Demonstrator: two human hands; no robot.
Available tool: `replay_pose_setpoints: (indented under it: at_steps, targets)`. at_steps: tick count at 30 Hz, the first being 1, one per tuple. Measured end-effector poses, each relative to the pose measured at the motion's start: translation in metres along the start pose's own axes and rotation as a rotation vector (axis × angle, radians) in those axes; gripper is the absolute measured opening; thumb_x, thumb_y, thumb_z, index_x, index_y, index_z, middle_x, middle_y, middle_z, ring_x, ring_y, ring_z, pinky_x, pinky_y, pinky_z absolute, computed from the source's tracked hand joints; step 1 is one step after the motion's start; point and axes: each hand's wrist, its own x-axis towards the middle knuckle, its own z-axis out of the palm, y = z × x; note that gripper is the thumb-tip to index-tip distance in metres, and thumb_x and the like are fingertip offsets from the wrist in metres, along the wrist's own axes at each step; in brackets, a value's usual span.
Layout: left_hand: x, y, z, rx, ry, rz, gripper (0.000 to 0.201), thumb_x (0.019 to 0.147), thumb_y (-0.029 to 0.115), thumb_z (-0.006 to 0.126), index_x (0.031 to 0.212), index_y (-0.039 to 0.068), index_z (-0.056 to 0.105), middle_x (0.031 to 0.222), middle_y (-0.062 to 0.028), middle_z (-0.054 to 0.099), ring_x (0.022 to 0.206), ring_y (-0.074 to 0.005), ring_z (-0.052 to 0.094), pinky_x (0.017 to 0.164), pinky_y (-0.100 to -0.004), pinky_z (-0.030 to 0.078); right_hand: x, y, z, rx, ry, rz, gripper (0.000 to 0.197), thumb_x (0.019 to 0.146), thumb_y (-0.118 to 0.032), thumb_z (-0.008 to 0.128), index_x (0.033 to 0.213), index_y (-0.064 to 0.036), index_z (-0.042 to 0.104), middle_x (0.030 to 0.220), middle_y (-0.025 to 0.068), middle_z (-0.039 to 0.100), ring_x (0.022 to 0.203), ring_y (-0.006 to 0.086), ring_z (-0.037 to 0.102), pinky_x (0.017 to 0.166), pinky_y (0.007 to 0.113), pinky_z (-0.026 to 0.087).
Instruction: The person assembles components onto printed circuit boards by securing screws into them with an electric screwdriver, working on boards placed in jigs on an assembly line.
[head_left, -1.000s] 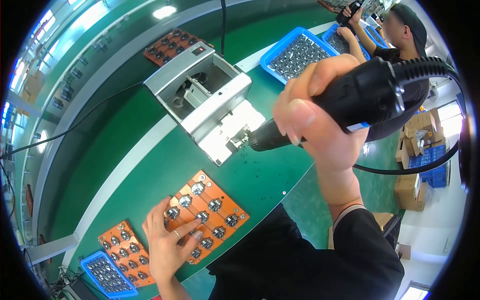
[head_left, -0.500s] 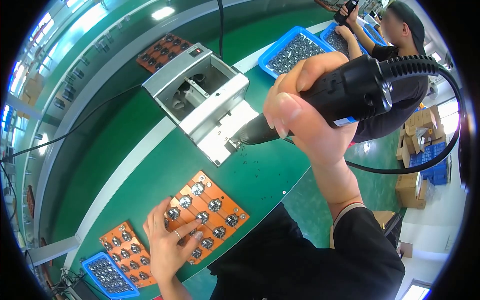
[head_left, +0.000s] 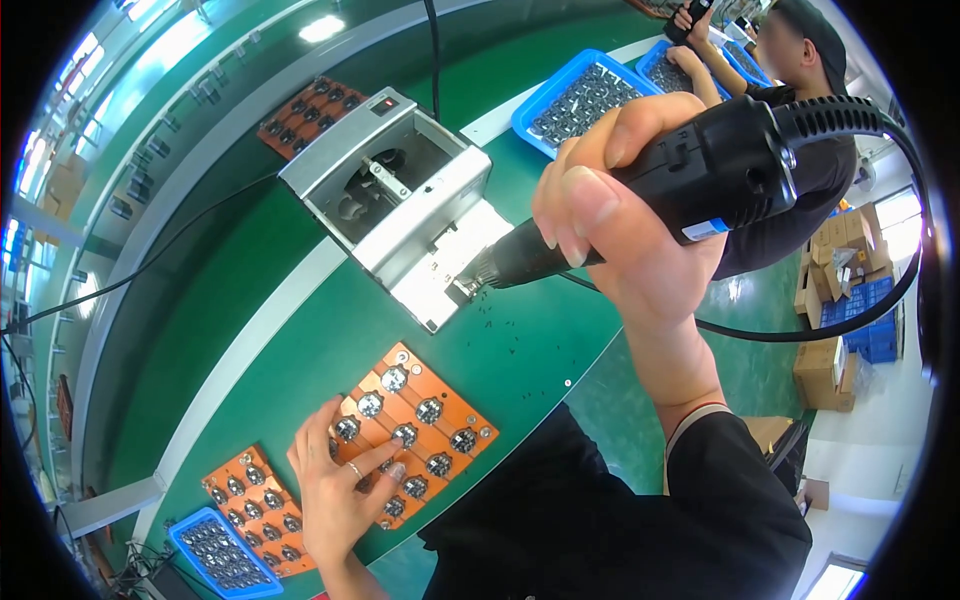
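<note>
My right hand [head_left: 630, 190] is wrapped round a black electric screwdriver [head_left: 690, 165] with a ribbed cable end. Its tip points down to the left and meets the front of a silver-grey screw feeder [head_left: 395, 190]; whether a screw sits on the bit cannot be made out. Below the feeder lies an orange fixture board [head_left: 425, 385] with rows of small round metal-and-black parts [head_left: 395, 378]. My left hand [head_left: 340, 475] rests on the board's left side, fingers spread, holding nothing. Its index fingertip touches the board near a part in the middle.
Loose dark screws [head_left: 490, 322] are scattered beside the feeder. A second orange board [head_left: 258, 510] and a blue tray of parts [head_left: 225, 555] lie at the lower left, a third board [head_left: 312, 115] behind the feeder. Another blue tray [head_left: 585, 100] stands near a co-worker [head_left: 800, 190] at the upper right.
My right hand and the back of the screwdriver have shifted slightly to the right; its tip stays at the feeder's front. The left hand rests in the same spot on the board.
</note>
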Motion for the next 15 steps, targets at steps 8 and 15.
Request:
replay_pose_setpoints:
  at_steps: [8, 15]
  targets:
    - [0.000, 0.000, 0.001, -0.006, -0.002, 0.004, 0.029, 0.067, 0.020, 0.085, 0.096, 0.020, 0.083, 0.143, -0.0197, 0.049, 0.131, -0.0367, 0.045, 0.109, -0.0453, 0.031, 0.000, 0.002, 0.001, -0.001, 0.022, -0.008, 0.025, 0.087, 0.007, 0.060, 0.105, -0.0025, 0.045, 0.074, 0.0116, 0.056, 0.050, 0.0153, 0.051, 0.050, 0.033, 0.046]
    - [0.000, 0.001, 0.001, -0.006, -0.008, -0.009, 0.029, 0.068, 0.020, 0.084, 0.096, 0.019, 0.083, 0.143, -0.0197, 0.049, 0.130, -0.0370, 0.045, 0.109, -0.0452, 0.032, 0.002, -0.011, -0.002, -0.045, -0.008, 0.077, 0.025, 0.086, 0.008, 0.058, 0.104, -0.0021, 0.045, 0.073, 0.0109, 0.055, 0.049, 0.0151, 0.051, 0.048, 0.033, 0.045]
